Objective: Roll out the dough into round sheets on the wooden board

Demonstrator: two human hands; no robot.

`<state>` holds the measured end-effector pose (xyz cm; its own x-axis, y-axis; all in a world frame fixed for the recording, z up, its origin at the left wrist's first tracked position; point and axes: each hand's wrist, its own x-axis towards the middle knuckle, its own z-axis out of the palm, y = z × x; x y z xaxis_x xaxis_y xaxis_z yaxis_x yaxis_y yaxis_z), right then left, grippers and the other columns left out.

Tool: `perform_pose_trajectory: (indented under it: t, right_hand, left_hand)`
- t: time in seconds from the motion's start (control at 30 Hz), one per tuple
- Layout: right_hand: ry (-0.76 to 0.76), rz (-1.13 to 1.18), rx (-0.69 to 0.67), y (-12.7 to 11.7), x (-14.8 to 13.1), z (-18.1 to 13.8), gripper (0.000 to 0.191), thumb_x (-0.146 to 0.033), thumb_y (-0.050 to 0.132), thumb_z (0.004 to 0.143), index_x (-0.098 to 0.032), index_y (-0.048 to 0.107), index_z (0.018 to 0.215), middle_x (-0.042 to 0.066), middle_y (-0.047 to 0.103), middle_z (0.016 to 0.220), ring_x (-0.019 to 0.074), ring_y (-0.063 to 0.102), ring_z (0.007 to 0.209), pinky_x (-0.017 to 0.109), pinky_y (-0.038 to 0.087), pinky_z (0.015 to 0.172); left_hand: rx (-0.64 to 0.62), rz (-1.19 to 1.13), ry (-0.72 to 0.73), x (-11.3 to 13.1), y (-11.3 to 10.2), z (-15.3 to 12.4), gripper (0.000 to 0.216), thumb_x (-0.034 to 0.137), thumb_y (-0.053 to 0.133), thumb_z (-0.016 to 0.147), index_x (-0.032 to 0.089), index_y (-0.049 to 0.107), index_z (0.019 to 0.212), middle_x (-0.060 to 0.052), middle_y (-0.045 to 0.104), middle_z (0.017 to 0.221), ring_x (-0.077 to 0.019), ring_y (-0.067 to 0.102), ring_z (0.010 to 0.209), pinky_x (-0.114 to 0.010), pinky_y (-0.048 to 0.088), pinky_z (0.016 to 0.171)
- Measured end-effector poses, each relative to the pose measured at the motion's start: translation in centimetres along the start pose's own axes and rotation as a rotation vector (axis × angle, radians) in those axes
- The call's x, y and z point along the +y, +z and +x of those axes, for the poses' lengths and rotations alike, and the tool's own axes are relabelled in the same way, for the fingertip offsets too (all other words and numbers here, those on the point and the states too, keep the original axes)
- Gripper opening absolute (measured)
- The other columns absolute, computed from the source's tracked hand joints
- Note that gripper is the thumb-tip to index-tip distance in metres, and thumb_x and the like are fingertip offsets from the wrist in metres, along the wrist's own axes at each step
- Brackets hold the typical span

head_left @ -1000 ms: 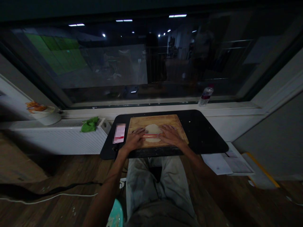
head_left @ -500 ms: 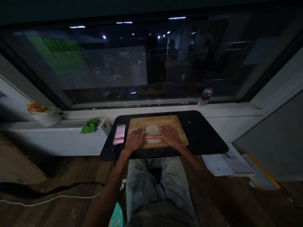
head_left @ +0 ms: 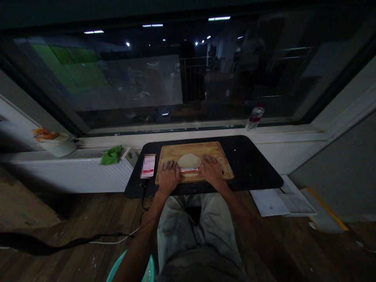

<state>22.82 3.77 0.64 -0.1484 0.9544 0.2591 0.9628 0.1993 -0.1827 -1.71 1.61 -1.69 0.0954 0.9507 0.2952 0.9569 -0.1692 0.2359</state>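
Observation:
A flattened round of dough (head_left: 189, 159) lies on a wooden board (head_left: 205, 147). Across its near part rests a rolling pin (head_left: 189, 170) with a white and red label showing on top. My left hand (head_left: 169, 174) covers the pin's left end, knuckles up and fingers bent forward over it. On the right end, my right hand (head_left: 210, 168) presses in the same way. Both ends of the pin are hidden under the hands, and my palms cannot be seen.
The board sits on a black table (head_left: 252, 168). Left of it lies a phone (head_left: 148, 166) with a cable. A bottle (head_left: 255, 118) stands on the window sill. A green cloth (head_left: 111, 155) drapes the radiator, and a turquoise basin (head_left: 151, 268) is on the floor.
The rolling pin has turned, so its white label now faces up. Both hands have shifted only slightly with it. More of the turquoise basin shows at the bottom.

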Motion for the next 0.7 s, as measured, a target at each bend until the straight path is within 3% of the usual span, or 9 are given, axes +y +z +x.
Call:
perform_pose_trajectory:
  t: [0.37,0.7]
  right_hand:
    - [0.004,-0.003,0.016,-0.5,-0.6,-2.8,0.049,-0.027,0.038,0.116,-0.018,0.072,0.150,0.018,0.069,0.159,0.0330,0.057,0.150,0.046,0.039,0.129]
    - [0.013,-0.028,0.062,0.2,-0.6,-3.8,0.054,-0.029,0.037,0.116,-0.015,0.067,0.159,0.019,0.064,0.166,0.0346,0.049,0.160,0.048,0.035,0.133]
  left_hand:
    - [0.036,-0.030,0.021,0.7,-0.9,-2.5,0.049,0.036,0.042,0.117,0.025,0.071,0.155,-0.010,0.070,0.165,-0.0373,0.052,0.166,-0.067,0.029,0.144]
    - [0.061,-0.039,0.040,0.5,-0.5,-3.4,0.051,0.036,0.042,0.117,0.028,0.065,0.162,-0.009,0.068,0.167,-0.0366,0.051,0.167,-0.069,0.028,0.144]
